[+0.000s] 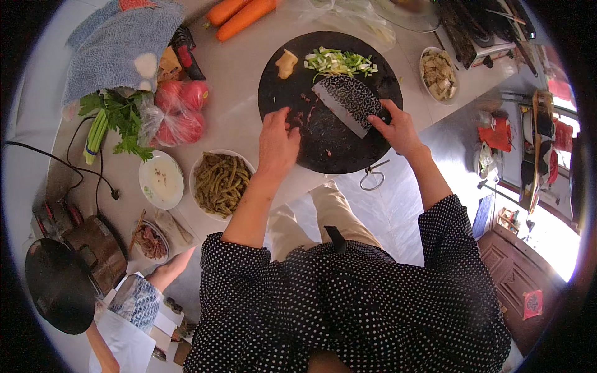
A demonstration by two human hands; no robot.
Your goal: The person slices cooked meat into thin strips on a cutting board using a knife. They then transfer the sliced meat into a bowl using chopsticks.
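My right hand grips a Chinese cleaver at its handle end, thumb against the blade. The speckled blade lies low over the round black cutting board, tilted across its right half. Over the board's left edge rests my left hand, empty, with thumb and fingers apart. Chopped spring onion forms a heap just beyond the blade. A peeled piece of ginger sits at the far left of the board. Small reddish scraps are scattered between my hands.
Left of the board stand a bowl of green beans, a white plate, bagged tomatoes and celery. Carrots lie beyond. A bowl of pale pieces and a stove are rightward. Another person is lower left.
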